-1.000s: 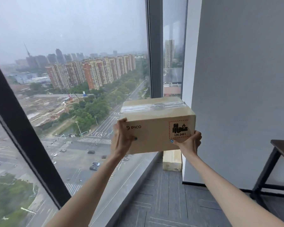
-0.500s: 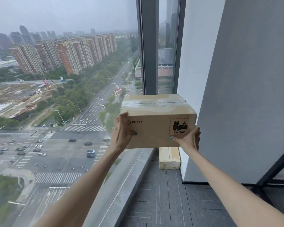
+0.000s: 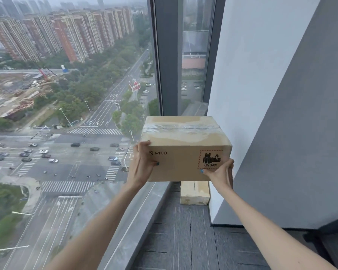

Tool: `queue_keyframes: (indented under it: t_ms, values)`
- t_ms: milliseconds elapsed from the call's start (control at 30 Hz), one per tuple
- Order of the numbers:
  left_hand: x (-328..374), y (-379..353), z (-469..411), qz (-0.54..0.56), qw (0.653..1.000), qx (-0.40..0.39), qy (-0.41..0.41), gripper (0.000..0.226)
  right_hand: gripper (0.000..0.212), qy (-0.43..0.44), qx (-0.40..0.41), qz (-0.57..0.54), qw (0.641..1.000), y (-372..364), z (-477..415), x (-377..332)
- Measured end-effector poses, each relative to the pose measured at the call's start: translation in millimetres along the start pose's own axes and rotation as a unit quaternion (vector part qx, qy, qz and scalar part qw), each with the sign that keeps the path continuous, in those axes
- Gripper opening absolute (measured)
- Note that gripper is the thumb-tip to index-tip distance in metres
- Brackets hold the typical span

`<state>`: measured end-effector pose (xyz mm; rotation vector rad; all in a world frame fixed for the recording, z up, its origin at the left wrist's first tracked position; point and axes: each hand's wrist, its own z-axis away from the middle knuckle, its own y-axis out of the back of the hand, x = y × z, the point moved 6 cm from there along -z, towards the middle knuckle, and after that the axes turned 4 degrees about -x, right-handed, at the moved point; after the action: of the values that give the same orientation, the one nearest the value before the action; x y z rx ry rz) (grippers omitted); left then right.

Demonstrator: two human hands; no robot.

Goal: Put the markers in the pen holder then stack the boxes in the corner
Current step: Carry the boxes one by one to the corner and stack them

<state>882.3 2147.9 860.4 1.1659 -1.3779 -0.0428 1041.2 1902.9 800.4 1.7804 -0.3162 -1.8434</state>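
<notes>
I hold a taped cardboard box, printed PICO with a red-framed UN 3481 label, in the air with both hands. My left hand grips its left side and my right hand grips its lower right corner. Below and beyond it, a second cardboard box lies on the grey floor in the corner between the window and the white wall; its far part is hidden by the held box. No markers or pen holder are in view.
A floor-to-ceiling window with a grey sill runs along the left. A white wall edge and a grey wall close the right. Dark table legs stand at the lower right on the grey floor.
The view has tilted down and moved closer to the corner. The held box sits lower in the frame, nearer above the box on the floor. Both hands keep their grip.
</notes>
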Motion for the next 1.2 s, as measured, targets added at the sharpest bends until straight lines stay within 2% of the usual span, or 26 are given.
queue_keyframes:
  t_ms: [267,433,733,967,1200]
  values:
    - [-109.6,-124.1,-56.8,-0.018,0.999,-0.018,0.047,0.069,0.079,-0.019,-0.025,0.050,0.998,-88.4,-109.8,103.0]
    - [-203.4,-227.6,-80.7,-0.017,0.998,-0.004,0.058,0.058,0.078,-0.022,-0.001,0.055,0.998,-164.3,-175.3,203.2]
    - [-370.7,-413.8,-88.7,0.003,0.999,-0.013,0.042,0.054,0.076,-0.016,0.005,0.060,0.998,-291.0,-267.0,394.0]
    - [-448.0,-494.1,-88.8,-0.015,1.000,-0.006,0.025,0.052,0.080,-0.025,0.010,0.077,0.997,-354.4,-301.7,486.6]
    - [-488.6,-532.6,-77.0,0.007,0.999,0.003,0.039,0.048,0.083,-0.005,-0.003,0.100,0.995,-382.7,-319.5,520.1]
